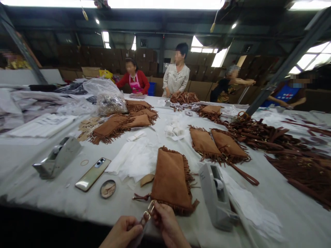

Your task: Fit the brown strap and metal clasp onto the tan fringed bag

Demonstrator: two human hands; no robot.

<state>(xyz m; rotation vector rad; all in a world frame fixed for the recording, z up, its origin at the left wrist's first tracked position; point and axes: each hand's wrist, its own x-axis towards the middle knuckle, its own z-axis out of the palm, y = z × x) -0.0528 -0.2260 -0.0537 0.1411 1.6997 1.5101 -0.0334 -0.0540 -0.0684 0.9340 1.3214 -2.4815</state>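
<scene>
A brown fringed suede pouch (169, 177) lies flat at the table's near edge, its zip pull sticking out to the left. Just in front of it, my left hand (125, 230) pinches a brown leather strap (144, 219) with gold-coloured metal fittings. My right hand (167, 220) is closed at the strap's gold clasp (151, 206), by the pouch's lower left corner. Whether the clasp is hooked to the pouch I cannot tell. The strap's lower part is hidden by my left hand.
Tape dispensers (216, 199) stand right and left, with a phone (93, 174) and small round dish (108, 189) on the left. White tissue sheets (134, 155), more fringed pouches (205, 141) and a strap heap (269, 134) lie beyond. Several people work across the table.
</scene>
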